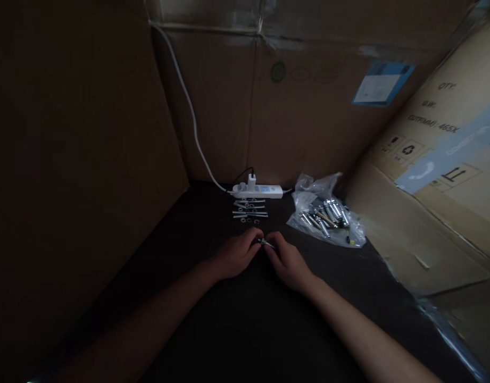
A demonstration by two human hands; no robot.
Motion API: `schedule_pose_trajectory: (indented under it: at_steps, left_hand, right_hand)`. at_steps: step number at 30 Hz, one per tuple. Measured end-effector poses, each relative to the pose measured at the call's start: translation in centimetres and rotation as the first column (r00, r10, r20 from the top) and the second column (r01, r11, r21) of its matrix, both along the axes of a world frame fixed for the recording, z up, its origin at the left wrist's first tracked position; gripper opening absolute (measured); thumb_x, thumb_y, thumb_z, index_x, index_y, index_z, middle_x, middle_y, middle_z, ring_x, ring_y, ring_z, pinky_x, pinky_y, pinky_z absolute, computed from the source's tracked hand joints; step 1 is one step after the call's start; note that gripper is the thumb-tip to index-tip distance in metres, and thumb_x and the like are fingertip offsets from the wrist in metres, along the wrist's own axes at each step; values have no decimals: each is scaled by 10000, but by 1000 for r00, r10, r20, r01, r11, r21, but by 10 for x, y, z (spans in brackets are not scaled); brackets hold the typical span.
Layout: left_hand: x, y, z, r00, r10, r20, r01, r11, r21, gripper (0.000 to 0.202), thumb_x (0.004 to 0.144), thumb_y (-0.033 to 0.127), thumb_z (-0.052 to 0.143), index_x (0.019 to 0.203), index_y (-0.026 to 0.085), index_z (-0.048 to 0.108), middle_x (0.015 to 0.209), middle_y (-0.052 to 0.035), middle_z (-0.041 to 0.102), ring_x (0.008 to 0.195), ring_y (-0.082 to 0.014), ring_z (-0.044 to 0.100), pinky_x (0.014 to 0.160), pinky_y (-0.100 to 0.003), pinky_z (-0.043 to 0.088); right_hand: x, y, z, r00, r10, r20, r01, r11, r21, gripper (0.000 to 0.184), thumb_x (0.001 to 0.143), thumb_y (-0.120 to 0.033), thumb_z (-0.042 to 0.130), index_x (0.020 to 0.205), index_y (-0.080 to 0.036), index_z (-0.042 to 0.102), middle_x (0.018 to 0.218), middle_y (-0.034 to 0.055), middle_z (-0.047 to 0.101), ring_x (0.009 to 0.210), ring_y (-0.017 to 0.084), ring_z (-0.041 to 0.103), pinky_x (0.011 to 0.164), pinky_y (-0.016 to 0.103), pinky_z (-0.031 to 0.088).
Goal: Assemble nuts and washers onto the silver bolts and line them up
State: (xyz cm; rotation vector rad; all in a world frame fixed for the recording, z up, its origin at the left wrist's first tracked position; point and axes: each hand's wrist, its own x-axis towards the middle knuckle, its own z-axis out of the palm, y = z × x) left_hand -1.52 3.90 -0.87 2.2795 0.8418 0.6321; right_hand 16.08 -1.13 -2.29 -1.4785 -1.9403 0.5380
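Note:
Over the dark surface, my left hand and my right hand meet with their fingertips almost touching. Between them is a small shiny metal bolt, pinched at its left end by my left fingers and at its right end by my right. My fingers cover much of it, so its exact fittings cannot be made out. Just beyond my hands lie several long metal bolts in rows, with nuts and washers among and in front of them.
A clear plastic bag of metal anchor bolts lies to the right. Behind the bolts is a white power strip with a plugged-in adapter and a white cable. Cardboard boxes wall in the back and both sides.

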Motion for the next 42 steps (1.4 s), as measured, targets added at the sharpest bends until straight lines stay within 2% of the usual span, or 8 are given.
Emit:
schedule_pose_trajectory:
  at_steps: [7, 13, 18, 21, 25, 28, 36, 42]
  left_hand:
    - [2, -3, 0, 998, 24, -59, -22, 999, 23, 180, 928, 271, 362, 1078, 223, 450, 1023, -14, 579, 915, -157, 566, 807, -284, 425]
    - [4, -1, -4, 994, 51, -98, -47, 998, 37, 271, 951, 328, 289, 805, 196, 475, 738, 17, 548, 692, -130, 533, 623, -240, 366]
    - [6, 3, -8, 987, 84, -135, -75, 995, 71, 350, 950, 326, 281, 687, 186, 464, 643, 18, 524, 621, -126, 505, 585, -243, 321]
    - [6, 2, -6, 992, 99, -76, -93, 993, 73, 309, 945, 313, 289, 728, 191, 472, 686, 16, 537, 660, -129, 516, 612, -242, 342]
    - [4, -1, -2, 996, 60, 59, -62, 997, 41, 107, 893, 234, 374, 937, 209, 468, 852, 10, 562, 784, -135, 537, 718, -250, 398]
    - [3, -2, -2, 998, 0, 66, -1, 1000, 19, 155, 841, 179, 424, 989, 214, 456, 913, 3, 561, 831, -144, 541, 758, -263, 408]
    - [4, -1, -3, 999, 25, 38, -24, 999, -26, 130, 890, 231, 370, 987, 216, 456, 899, -2, 565, 824, -150, 542, 752, -276, 408]
    - [7, 4, -8, 999, 39, -26, -40, 999, -6, 287, 944, 329, 288, 759, 193, 461, 686, 25, 509, 665, -124, 504, 620, -236, 363]
  right_hand:
    - [0, -1, 1, 999, 47, -9, -46, 999, 16, 178, 927, -305, 400, 1052, -214, 489, 928, 41, 646, 830, 182, 617, 715, 276, 429]
    - [-5, -4, 1, 995, 64, 70, -67, 997, 49, 164, 923, -297, 414, 1036, -206, 491, 914, 46, 649, 810, 186, 622, 686, 272, 429]
    - [-6, -4, 2, 992, 86, 94, -93, 993, 72, 183, 912, -302, 437, 1055, -208, 502, 942, 44, 654, 833, 184, 626, 697, 268, 430]
    - [-6, -3, 4, 993, 73, 88, -80, 993, 81, 188, 900, -307, 459, 1054, -212, 511, 933, 36, 656, 817, 178, 625, 676, 261, 426]
    - [-5, -2, 2, 997, 43, 67, -48, 995, 85, 182, 895, -293, 457, 1044, -214, 523, 901, 32, 655, 783, 173, 617, 672, 261, 429]
    - [-4, -1, 0, 999, 34, 26, -36, 995, 88, 187, 888, -287, 466, 1049, -214, 528, 917, 34, 657, 797, 171, 619, 701, 266, 441]
    - [-4, -1, -2, 1000, 13, -11, -12, 997, 73, 206, 885, -303, 469, 1058, -206, 524, 911, 46, 663, 792, 169, 627, 709, 267, 461]
    - [-5, -3, -2, 999, 36, 25, -38, 996, 81, 187, 867, -286, 484, 1030, -207, 528, 896, 41, 663, 748, 165, 621, 673, 262, 462]
